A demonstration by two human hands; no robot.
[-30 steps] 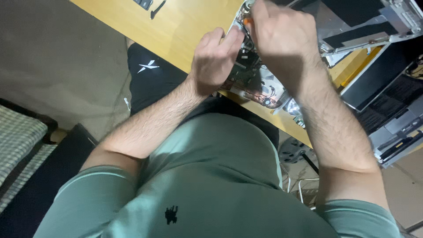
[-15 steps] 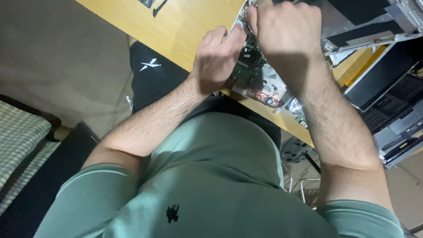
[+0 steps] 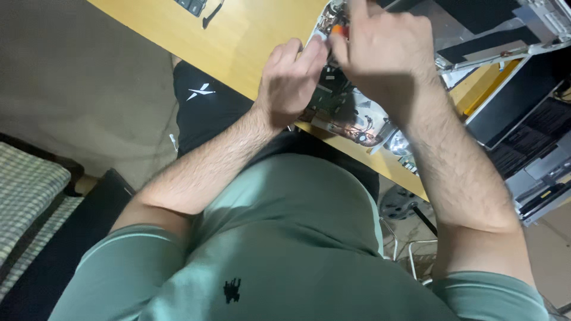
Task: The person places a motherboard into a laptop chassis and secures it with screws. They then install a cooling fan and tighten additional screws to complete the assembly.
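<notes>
Two hands at work over one opened laptop chassis, which lies at the near edge of the yellow counter.
- Left hand: fingers curled on the chassis's left side, apparently steadying it.
- Right hand: grip pinched on an orange-tipped tool above the chassis.
- Dark laptop: right of the chassis, set aside.
</notes>
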